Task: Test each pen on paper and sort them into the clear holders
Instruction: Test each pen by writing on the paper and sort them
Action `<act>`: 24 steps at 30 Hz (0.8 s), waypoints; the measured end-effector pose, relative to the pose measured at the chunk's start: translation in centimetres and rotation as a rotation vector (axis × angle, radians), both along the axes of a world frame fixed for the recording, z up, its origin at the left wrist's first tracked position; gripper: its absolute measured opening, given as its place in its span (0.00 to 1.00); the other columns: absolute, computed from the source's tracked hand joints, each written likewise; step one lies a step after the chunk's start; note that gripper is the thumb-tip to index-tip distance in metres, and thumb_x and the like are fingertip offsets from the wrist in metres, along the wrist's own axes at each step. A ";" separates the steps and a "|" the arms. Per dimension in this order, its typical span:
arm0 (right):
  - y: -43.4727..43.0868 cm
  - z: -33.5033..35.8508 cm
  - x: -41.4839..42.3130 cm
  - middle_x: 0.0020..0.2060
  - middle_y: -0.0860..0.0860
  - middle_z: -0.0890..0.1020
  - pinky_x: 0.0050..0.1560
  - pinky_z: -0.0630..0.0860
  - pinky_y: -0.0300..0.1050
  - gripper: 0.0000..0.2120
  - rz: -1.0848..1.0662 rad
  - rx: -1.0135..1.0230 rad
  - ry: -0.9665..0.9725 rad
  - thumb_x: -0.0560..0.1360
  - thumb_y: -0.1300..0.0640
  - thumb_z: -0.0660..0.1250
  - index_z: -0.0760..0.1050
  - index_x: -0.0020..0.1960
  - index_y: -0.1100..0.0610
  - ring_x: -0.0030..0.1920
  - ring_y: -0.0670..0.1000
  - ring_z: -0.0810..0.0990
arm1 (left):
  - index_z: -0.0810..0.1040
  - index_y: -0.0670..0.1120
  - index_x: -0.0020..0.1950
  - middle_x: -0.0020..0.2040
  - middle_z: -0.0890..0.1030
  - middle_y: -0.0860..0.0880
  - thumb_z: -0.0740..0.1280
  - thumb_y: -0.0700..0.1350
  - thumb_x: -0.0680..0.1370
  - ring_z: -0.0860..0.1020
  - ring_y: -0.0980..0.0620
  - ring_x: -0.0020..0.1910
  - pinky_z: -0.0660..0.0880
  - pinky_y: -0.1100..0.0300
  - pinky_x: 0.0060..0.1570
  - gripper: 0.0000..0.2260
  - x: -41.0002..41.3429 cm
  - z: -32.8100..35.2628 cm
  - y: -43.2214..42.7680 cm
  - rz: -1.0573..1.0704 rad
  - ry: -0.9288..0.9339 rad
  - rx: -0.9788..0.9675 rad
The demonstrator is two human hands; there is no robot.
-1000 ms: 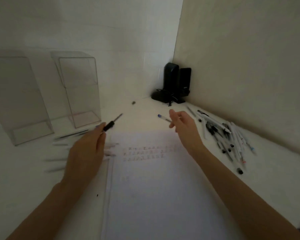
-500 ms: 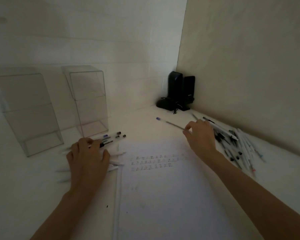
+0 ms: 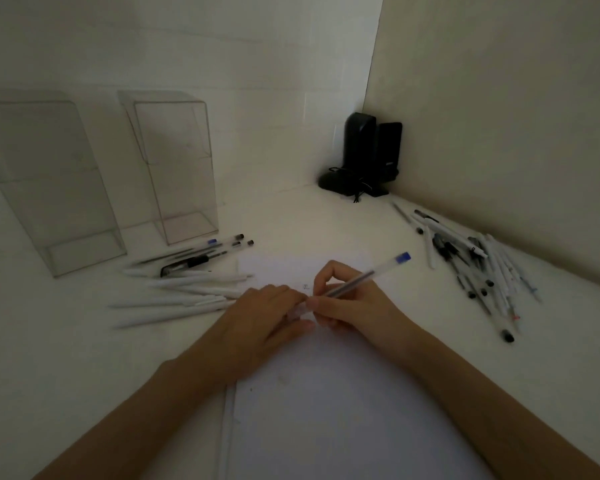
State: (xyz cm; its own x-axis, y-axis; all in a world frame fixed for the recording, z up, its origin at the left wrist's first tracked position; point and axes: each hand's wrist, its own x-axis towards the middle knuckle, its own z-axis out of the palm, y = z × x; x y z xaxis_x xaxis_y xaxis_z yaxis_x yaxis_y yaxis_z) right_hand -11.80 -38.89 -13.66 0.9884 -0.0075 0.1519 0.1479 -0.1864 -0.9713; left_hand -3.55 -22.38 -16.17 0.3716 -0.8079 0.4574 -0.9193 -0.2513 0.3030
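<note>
A clear pen with a blue end [image 3: 368, 276] slants up to the right over the white paper [image 3: 326, 410]. My right hand [image 3: 354, 299] grips its barrel. My left hand [image 3: 267, 315] lies on the paper beside it, its fingertips pinching the pen's lower end; the tip is hidden between the hands. Small written marks [image 3: 305, 286] peek out above my fingers. Two clear holders [image 3: 52, 202] [image 3: 181, 174] stand at the back left, both without pens inside.
Several white and clear pens [image 3: 187, 282] lie loose on the table left of the paper, in front of the holders. A second pile of pens [image 3: 478, 268] lies along the right wall. Black speakers [image 3: 364, 157] sit in the far corner.
My left hand laid a black-grip pen on the left pile and came over to the paper. My right hand brought the blue-ended pen from the right to the centre, where both hands now hold it.
</note>
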 end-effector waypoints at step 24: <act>0.2 -0.3 0.4 0.20 0.50 0.73 0.23 0.61 0.38 0.17 -0.043 0.130 -0.089 0.77 0.67 0.62 0.62 0.32 0.57 0.22 0.47 0.67 | 0.70 0.59 0.47 0.28 0.71 0.52 0.56 0.60 0.76 0.69 0.57 0.28 0.64 0.71 0.29 0.07 -1.3 0.6 -0.2 0.025 0.218 -0.114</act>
State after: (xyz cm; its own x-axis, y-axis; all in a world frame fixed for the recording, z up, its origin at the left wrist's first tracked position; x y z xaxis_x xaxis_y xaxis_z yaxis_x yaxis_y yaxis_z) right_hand -11.42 -38.69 -14.01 0.9693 -0.0746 0.2342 0.2294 -0.0676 -0.9710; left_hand -4.84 -22.61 -15.53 0.4910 -0.7450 0.4516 -0.8228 -0.2263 0.5213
